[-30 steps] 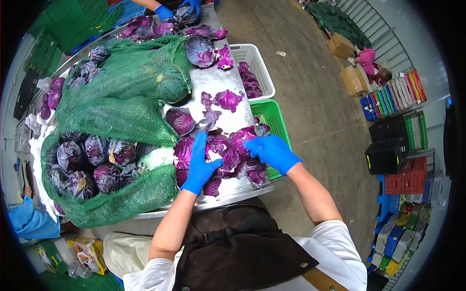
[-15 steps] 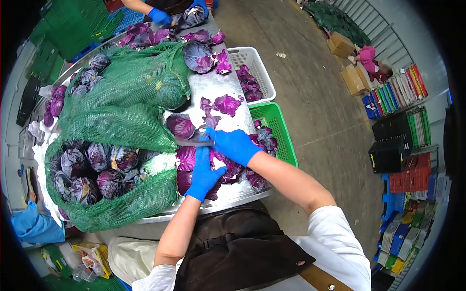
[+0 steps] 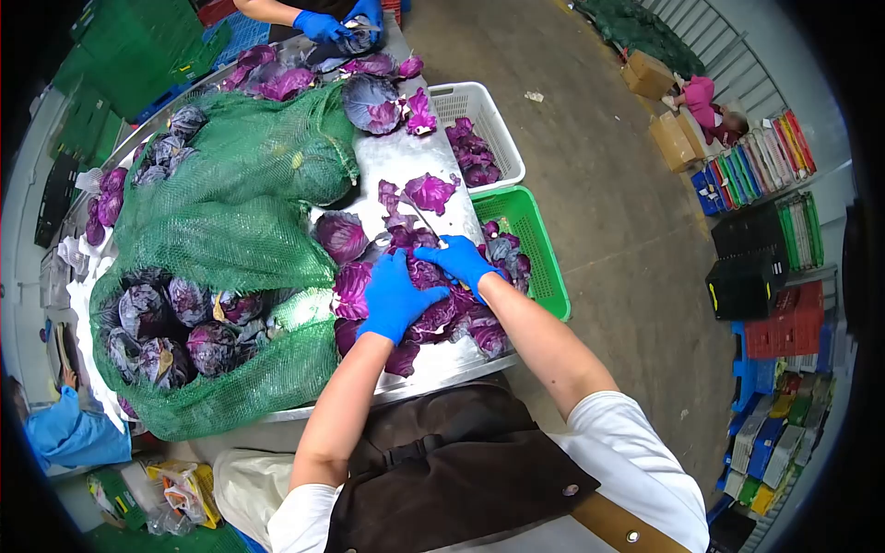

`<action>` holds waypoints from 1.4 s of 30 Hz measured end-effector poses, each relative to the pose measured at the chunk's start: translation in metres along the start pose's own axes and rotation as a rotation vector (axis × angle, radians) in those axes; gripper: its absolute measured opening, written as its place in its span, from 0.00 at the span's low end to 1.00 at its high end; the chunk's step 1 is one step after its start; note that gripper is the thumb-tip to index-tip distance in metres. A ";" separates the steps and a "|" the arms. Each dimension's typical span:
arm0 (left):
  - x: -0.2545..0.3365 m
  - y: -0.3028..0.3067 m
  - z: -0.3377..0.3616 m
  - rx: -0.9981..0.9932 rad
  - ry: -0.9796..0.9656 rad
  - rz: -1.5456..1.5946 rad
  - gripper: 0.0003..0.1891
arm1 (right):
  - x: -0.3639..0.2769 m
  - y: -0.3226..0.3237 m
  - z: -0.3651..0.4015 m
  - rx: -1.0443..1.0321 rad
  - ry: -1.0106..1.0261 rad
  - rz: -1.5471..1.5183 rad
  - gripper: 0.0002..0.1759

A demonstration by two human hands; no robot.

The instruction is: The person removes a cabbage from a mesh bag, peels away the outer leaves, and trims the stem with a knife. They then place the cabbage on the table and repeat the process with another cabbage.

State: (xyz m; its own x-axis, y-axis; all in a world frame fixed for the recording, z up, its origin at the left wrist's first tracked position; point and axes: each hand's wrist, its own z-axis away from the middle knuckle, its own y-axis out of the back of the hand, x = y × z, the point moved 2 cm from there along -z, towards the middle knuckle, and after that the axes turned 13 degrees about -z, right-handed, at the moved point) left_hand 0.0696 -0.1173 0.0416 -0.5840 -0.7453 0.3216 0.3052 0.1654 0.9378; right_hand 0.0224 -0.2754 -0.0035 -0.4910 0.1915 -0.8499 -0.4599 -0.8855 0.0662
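A purple piece of red cabbage [image 3: 425, 273] lies between my hands at the table's near right corner. My left hand [image 3: 395, 300] grips its left side, with the thumb stretched across the near side. On the right, my right hand [image 3: 461, 263] is closed around a knife [image 3: 426, 223], whose thin blade points up and to the left. Loose purple cabbage leaves [image 3: 350, 290] surround both hands. Another cupped leaf [image 3: 340, 236] rests just beyond my left hand. My right fingers partly hide the knife handle.
Green mesh sacks of red cabbages [image 3: 212, 348] cover the table's left side. A green basket [image 3: 544, 244] and a white basket [image 3: 507, 152] with trimmings stand along the right edge. Across the table, another person's gloved hands [image 3: 323, 27] handle a cabbage.
My left hand has moved from under the blade onto the cabbage, its thumb spread. My right hand has shifted right, turning the knife upward and away. The far person's hands have come together.
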 end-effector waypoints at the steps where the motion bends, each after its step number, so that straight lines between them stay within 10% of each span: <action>1: -0.001 -0.002 0.005 0.010 -0.028 0.016 0.51 | 0.020 -0.002 -0.009 0.086 0.112 0.072 0.34; 12: -0.047 0.008 0.130 0.311 -0.357 0.206 0.51 | 0.037 -0.017 0.008 0.241 0.279 0.387 0.27; 19: -0.045 0.030 0.134 0.139 -0.300 0.123 0.52 | -0.013 -0.014 0.111 0.113 0.612 0.307 0.36; 23: -0.049 0.024 0.126 0.098 -0.215 0.369 0.49 | 0.034 -0.021 0.148 -0.314 0.174 0.385 0.40; 28: -0.050 0.016 0.119 0.090 -0.264 0.367 0.49 | 0.093 -0.022 0.134 -0.183 0.573 -0.005 0.30; 30: -0.054 0.015 0.115 0.105 -0.272 0.402 0.50 | 0.081 -0.015 0.140 -0.202 0.259 -0.128 0.27; 33: -0.084 -0.003 0.110 0.163 -0.231 0.607 0.50 | 0.083 -0.006 0.145 -0.131 -0.001 -0.258 0.23; 35: -0.103 -0.006 0.114 0.005 0.207 1.270 0.45 | 0.098 0.010 0.139 -0.064 -0.127 -0.303 0.21; 39: -0.125 -0.011 0.124 -0.030 0.391 1.550 0.40 | 0.060 -0.008 0.136 0.118 0.464 0.253 0.23; 42: -0.121 -0.017 0.129 -0.048 0.476 1.936 0.34 | 0.010 -0.054 0.111 -0.066 0.159 -0.241 0.27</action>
State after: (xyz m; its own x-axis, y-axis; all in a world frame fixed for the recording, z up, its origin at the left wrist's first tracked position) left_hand 0.0377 0.0536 0.0036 0.6958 0.2892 0.6575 0.1910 0.8079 -0.5575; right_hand -0.0404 -0.1790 0.0425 -0.2489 0.3357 -0.9085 -0.4974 -0.8492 -0.1775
